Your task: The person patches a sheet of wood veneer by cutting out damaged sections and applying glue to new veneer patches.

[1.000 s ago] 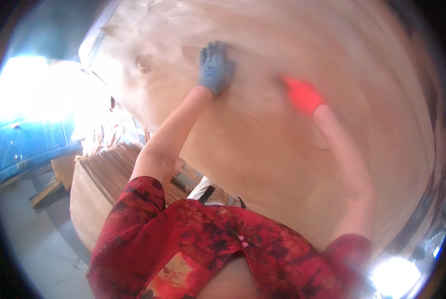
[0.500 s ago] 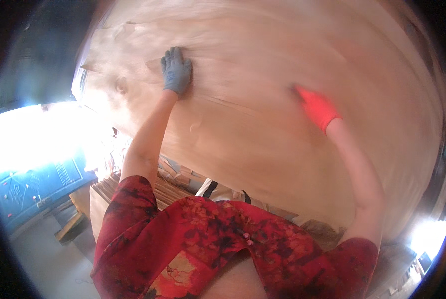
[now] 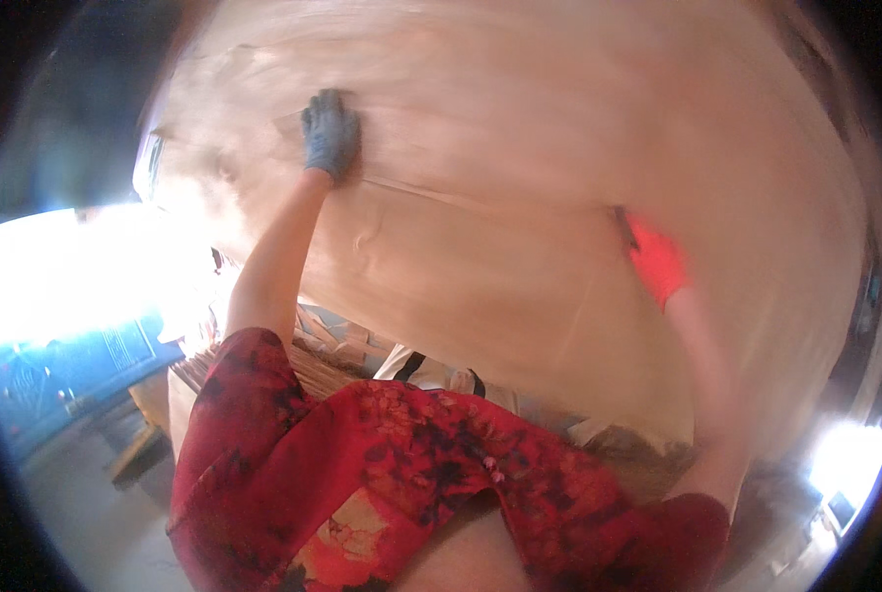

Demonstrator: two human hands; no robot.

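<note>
A broad, pale, wood-like sheet [image 3: 500, 266] spreads across the scene. At its far left, the left hand [image 3: 331, 136] lies flat, fingers extended and empty, seemingly steadying it; nearer and right, the right hand's [image 3: 658, 259] fingers close around a small dark tool [image 3: 622, 223], blurred, apparently touching the sheet.

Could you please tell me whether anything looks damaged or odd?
Possibly: a line, crease or split, runs rightward across the tan veneer sheet from beside the gloved left hand, interrupting the surface; I cannot tell which.
</note>
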